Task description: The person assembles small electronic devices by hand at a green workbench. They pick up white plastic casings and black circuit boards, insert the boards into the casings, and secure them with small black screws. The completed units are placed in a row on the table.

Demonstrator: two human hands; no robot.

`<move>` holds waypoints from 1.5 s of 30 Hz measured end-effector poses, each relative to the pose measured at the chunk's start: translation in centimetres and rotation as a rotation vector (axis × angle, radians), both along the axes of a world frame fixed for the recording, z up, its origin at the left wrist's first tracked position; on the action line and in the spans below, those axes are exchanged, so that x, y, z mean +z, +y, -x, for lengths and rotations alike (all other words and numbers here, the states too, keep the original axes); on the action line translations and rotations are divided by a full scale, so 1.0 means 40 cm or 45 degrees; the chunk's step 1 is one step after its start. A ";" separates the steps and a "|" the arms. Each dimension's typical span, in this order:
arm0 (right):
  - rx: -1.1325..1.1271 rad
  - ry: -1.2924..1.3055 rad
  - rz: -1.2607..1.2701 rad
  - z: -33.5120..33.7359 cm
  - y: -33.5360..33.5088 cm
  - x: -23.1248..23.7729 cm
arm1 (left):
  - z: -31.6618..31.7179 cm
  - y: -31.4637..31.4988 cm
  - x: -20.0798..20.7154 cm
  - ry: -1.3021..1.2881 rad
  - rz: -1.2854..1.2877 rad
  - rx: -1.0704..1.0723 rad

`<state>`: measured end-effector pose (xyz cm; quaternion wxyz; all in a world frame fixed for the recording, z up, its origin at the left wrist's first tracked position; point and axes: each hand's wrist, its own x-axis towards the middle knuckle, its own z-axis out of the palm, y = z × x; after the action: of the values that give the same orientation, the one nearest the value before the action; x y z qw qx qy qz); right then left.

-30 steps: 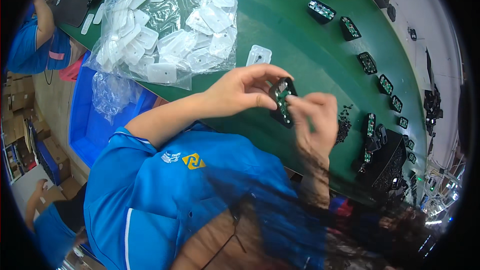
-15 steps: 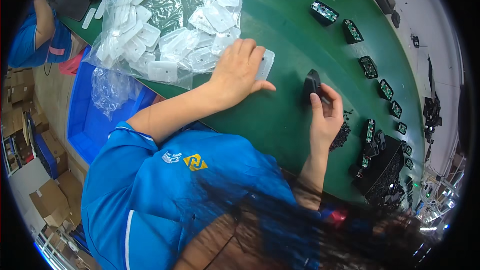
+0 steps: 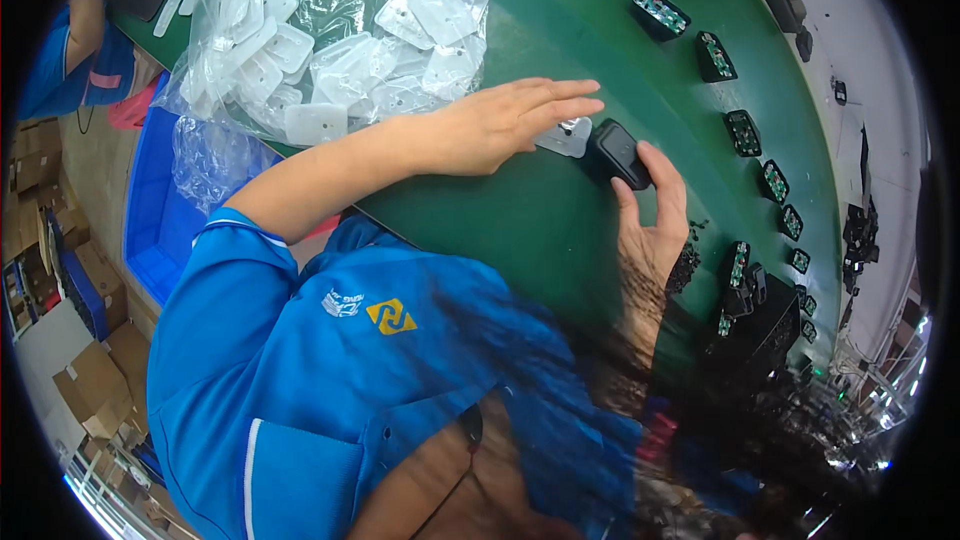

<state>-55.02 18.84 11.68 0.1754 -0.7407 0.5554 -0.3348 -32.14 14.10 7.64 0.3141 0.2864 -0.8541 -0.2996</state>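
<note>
Holding in the right hand (image 3: 660, 223), between bent thumb and fingers, a black rounded-rectangular plastic housing (image 3: 618, 152), just beside a translucent white plastic plate (image 3: 570, 138) on the green tabletop (image 3: 540, 230). Extends the left hand (image 3: 505, 123), unclenched with fingers nearly straight, partly over that plate; cannot tell whether touching. Includes, at upper left, a clear plastic bag (image 3: 335, 8) with similar plates (image 3: 437, 12); at right, a row of black housings (image 3: 743, 133) with green circuit boards (image 3: 660, 12); near the right hand, small black parts (image 3: 685, 268).
</note>
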 end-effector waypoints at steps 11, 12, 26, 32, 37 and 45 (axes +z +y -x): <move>0.450 0.028 0.005 -0.054 -0.090 -0.019 | -0.061 0.062 0.004 -0.058 0.020 0.201; 0.471 0.045 0.000 -0.052 -0.094 -0.022 | -0.058 0.066 -0.002 -0.081 0.025 0.210; 0.449 0.325 0.251 -0.043 -0.085 -0.064 | -0.045 0.051 0.007 -0.489 0.306 0.163; 0.495 0.040 0.018 -0.036 -0.115 -0.042 | 0.007 0.060 -0.013 -0.393 0.568 0.295; 0.504 -0.155 -0.239 -0.024 -0.160 -0.012 | 0.028 0.007 -0.018 -0.264 0.483 0.370; 0.360 -0.357 -0.210 -0.055 -0.136 -0.046 | 0.037 -0.012 0.047 0.151 -0.211 0.443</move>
<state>-52.84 13.39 9.85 0.3560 -0.7406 0.4417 -0.3600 -33.62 13.63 9.53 0.3861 0.4363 -0.7443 -0.3265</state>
